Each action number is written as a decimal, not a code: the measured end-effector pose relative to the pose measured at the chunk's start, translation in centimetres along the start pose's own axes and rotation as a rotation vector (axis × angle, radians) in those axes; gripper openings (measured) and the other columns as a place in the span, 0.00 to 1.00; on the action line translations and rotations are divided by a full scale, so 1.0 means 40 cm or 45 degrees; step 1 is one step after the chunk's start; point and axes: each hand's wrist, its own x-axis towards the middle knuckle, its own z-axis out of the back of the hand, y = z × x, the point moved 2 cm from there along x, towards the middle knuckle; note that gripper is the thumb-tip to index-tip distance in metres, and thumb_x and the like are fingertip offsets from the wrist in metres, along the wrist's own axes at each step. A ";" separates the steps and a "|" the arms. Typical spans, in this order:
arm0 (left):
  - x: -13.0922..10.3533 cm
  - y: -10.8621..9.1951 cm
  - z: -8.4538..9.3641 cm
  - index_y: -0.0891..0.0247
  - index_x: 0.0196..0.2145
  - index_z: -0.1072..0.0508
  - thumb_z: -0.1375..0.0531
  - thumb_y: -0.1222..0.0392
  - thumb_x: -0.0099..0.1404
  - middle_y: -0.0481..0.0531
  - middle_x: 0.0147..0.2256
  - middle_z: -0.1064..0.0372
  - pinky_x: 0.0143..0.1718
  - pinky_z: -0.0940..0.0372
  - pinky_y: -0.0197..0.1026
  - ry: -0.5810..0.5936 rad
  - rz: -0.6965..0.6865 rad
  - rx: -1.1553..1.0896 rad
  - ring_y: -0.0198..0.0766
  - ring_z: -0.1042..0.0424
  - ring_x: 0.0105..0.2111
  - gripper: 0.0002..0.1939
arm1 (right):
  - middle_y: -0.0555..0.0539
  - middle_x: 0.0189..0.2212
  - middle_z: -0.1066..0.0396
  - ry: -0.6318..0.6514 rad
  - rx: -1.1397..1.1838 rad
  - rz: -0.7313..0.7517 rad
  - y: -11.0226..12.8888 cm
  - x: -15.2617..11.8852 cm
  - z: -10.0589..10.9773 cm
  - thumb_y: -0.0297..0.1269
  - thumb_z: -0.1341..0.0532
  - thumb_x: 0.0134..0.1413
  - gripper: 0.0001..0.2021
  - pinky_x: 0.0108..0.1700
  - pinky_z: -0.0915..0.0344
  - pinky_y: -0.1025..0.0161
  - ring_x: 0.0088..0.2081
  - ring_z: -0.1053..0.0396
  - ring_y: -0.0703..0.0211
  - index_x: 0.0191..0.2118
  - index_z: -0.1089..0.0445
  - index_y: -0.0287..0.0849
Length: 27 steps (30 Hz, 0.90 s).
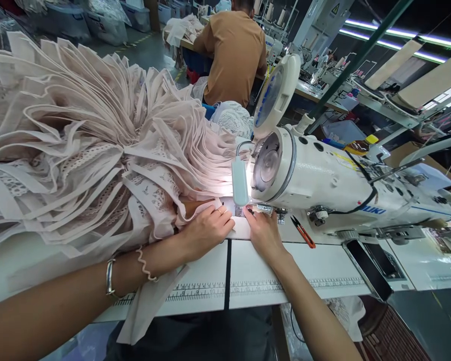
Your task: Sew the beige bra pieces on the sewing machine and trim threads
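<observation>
My left hand (212, 225) is closed on the edge of a pale pink fabric piece (195, 213), just left of the sewing machine's needle area. Close by on the right, my right hand (265, 233) has its fingers bent in under the head of the white sewing machine (323, 170); what they grip is hidden. A lit, pale green lamp (240, 183) hangs in front of the needle, which I cannot make out. Heaped to the left is a large bundle of pink fabric pieces with lace (135, 130), and one strip (150, 306) droops over the table's front edge.
Orange-handled thread snips (303, 232) lie right of my right hand. A dark phone (366, 268) rests by the table's front edge. Ruler markings (195, 291) run along the tabletop. Ahead, a person in a brown shirt (235, 55) sits facing away.
</observation>
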 end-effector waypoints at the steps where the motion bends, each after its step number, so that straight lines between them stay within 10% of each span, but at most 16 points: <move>1: 0.000 -0.001 0.000 0.63 0.30 0.36 0.51 0.76 0.68 0.51 0.29 0.36 0.33 0.46 0.43 0.004 -0.002 0.005 0.40 0.38 0.30 0.13 | 0.35 0.48 0.27 0.010 -0.004 0.002 0.000 0.000 0.000 0.17 0.55 0.54 0.34 0.60 0.45 0.37 0.47 0.31 0.44 0.64 0.35 0.43; 27: 0.003 -0.012 0.019 0.64 0.33 0.31 0.50 0.77 0.65 0.54 0.30 0.31 0.33 0.44 0.46 0.085 0.003 0.177 0.42 0.35 0.29 0.13 | 0.38 0.52 0.28 0.038 0.136 -0.076 -0.010 0.008 -0.016 0.19 0.53 0.55 0.34 0.56 0.40 0.45 0.48 0.30 0.45 0.65 0.37 0.50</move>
